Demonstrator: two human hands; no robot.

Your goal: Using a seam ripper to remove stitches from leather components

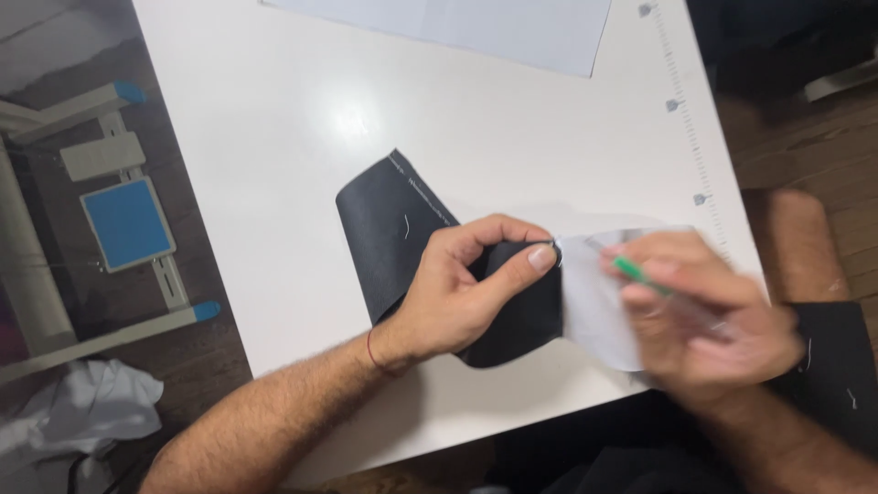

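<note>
I see my left hand (457, 293) pinching black fabric (402, 242) near the table's (274, 137) front edge; my blurred right hand (704, 320) holds a green pen (640, 274).

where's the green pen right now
In the head view the green pen is in the right hand, right of centre on the white table, over a pale sheet beside the black fabric.
</note>
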